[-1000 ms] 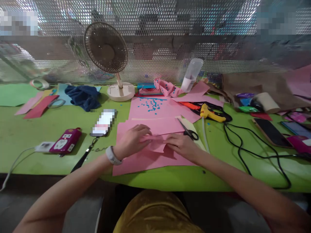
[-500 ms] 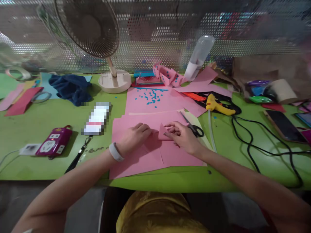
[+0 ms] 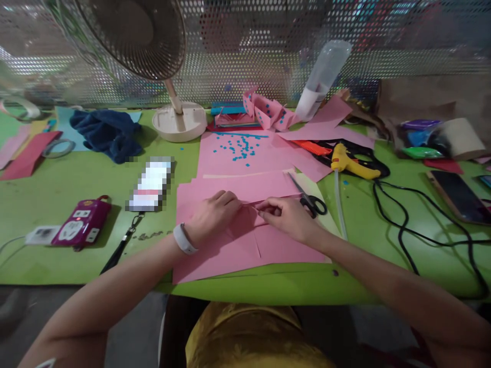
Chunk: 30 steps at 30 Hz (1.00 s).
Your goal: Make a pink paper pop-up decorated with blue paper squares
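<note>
Several pink paper sheets (image 3: 218, 260) lie stacked in front of me on the green table. On top of them is a smaller folded piece of pink paper (image 3: 251, 217). My left hand (image 3: 218, 213) presses on its left side, the fingers closed together and curled over it. My right hand (image 3: 282, 214) pinches the folded paper's right side between thumb and fingertips. The fingertips of both hands are close together, and the fold between them is partly hidden. Black-handled scissors (image 3: 315, 205) rest at the stack's right edge, just beyond my right hand.
A purple power strip (image 3: 80, 224) and a phone (image 3: 151, 184) lie to the left. A fan (image 3: 180, 122) stands behind. On the right are a yellow glue gun (image 3: 351, 164), its black cord (image 3: 401, 225) and another phone (image 3: 456, 197). Blue paper bits (image 3: 241, 148) dot a pink sheet.
The raised pink flap near my right hand has come down flatter. My right fingertips have lowered onto the paper and stand nearer my left hand. The view has shifted slightly.
</note>
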Available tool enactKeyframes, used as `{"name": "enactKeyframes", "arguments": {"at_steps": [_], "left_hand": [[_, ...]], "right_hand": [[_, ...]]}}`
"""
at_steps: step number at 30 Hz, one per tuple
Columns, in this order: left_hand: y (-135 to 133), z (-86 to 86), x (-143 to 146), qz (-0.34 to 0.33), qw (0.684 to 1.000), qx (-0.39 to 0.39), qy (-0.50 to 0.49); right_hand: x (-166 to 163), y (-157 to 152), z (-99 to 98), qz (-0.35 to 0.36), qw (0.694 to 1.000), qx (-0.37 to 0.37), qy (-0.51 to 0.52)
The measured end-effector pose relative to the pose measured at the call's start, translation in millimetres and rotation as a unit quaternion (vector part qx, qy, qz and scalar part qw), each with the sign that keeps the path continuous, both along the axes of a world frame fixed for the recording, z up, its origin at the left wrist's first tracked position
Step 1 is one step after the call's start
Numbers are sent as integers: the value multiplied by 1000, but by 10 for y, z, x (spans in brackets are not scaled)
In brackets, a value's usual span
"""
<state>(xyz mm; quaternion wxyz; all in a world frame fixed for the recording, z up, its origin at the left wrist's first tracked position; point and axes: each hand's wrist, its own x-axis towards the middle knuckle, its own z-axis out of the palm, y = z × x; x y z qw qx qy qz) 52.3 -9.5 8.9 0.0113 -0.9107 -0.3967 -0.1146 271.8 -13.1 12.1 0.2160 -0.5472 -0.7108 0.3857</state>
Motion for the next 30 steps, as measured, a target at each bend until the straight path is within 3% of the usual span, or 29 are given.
{"name": "enactKeyframes", "arguments": {"at_steps": [8,12,23,30], "left_hand": [[-34,31,20,7,1000,-2,24],[-14,39,41,35,998,-34,26],[-67,-22,-51,-12,998,-11,-68],[-118,17,-39,-26,999,-9,-41]], "right_hand": [[35,106,36,56,996,-65,38],[36,110,27,41,994,-82,62],[21,92,-55,22,998,-23,51],[30,96,-19,31,998,-32,38]]}}
